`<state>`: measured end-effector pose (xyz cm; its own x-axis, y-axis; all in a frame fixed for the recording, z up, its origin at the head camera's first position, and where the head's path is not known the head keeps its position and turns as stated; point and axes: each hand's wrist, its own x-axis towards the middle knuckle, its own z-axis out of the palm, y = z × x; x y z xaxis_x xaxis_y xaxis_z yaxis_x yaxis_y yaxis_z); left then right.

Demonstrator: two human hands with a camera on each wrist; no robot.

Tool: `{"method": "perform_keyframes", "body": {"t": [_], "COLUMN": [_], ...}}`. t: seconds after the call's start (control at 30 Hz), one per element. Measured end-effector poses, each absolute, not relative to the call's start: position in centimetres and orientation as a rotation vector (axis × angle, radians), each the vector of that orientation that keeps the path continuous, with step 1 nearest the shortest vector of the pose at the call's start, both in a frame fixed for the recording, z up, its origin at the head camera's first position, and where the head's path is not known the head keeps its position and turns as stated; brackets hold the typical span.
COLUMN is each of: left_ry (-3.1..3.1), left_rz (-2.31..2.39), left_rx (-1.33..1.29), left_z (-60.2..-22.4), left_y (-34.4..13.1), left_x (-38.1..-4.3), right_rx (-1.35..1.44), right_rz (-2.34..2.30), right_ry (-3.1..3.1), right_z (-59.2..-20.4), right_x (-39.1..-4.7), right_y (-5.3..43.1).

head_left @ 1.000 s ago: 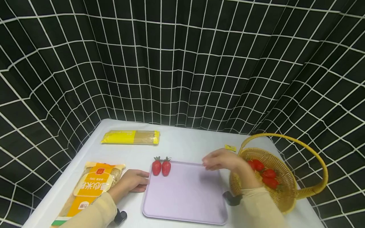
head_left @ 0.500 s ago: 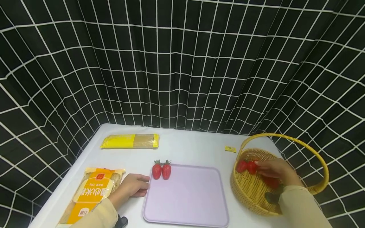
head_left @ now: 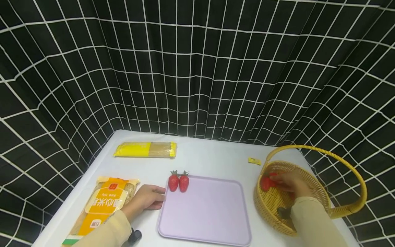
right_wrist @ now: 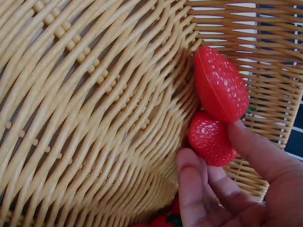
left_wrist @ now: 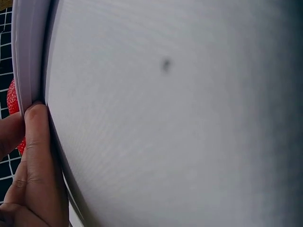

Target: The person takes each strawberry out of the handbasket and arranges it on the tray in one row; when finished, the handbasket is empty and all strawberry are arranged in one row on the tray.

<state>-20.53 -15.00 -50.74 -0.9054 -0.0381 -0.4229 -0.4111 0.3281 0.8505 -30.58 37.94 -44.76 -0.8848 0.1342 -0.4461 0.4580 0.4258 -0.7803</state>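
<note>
My left hand [head_left: 149,197] is at the left edge of a lilac tray [head_left: 205,214]; in the left wrist view its thumb and fingers [left_wrist: 38,137] pinch the tray rim. Two red strawberries with green leaves, one on the left [head_left: 173,183] and one on the right [head_left: 184,183], lie side by side in the tray's far left corner. My right hand [head_left: 291,181] reaches into a wicker basket [head_left: 270,214]. Its thumb and fingertips are around the lower strawberry [right_wrist: 210,139], and another strawberry [right_wrist: 221,85] leans against it by the basket wall.
More strawberries [right_wrist: 161,220] lie in the basket, partly hidden by my hand. The basket's tall handle [head_left: 333,156] arches over it. An orange food bag [head_left: 103,202] lies left, a yellow noodle pack [head_left: 145,150] at the back, and a small yellow packet [head_left: 254,161] near the basket.
My right hand has gone from above the tray into the basket, then slightly left towards the strawberries at its wall. My left hand has stayed at the tray edge.
</note>
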Motion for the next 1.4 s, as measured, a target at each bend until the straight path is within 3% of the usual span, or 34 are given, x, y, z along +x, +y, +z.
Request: {"method": "perform_keyframes", "body": {"t": [0.2, 0.4, 0.63, 0.77, 1.0, 1.4], "left_ry": [2.259, 2.260, 2.270, 2.278, 2.276, 2.269], "left_rz": [1.623, 1.637, 1.626, 1.623, 1.609, 1.607], "left_rx": [-0.399, -0.412, -0.408, -0.414, -0.414, -0.426], "left_z": [-50.6, -50.6, -50.7, -50.7, -50.5, -50.2], "left_y": [-14.7, -14.8, -14.8, -14.8, -14.7, -14.7], "left_x": [-20.5, -20.2, -20.0, -20.1, -20.3, -20.3], "right_rx": [0.391, 0.381, -0.204, -0.285, -0.081, -0.028], "right_rz": [-1.344, -1.472, -1.448, -1.411, -1.280, -1.035], "right_ry": [2.381, 2.278, 2.263, 2.239, 2.474, 2.638], "right_z": [-43.6, -39.8, -37.1, -38.3, -43.9, -47.2], "right_x": [-30.0, -28.4, -25.9, -25.5, -26.5, -27.8], "right_y": [39.4, 39.0, 32.4, 25.1, 14.6, 10.1]}}
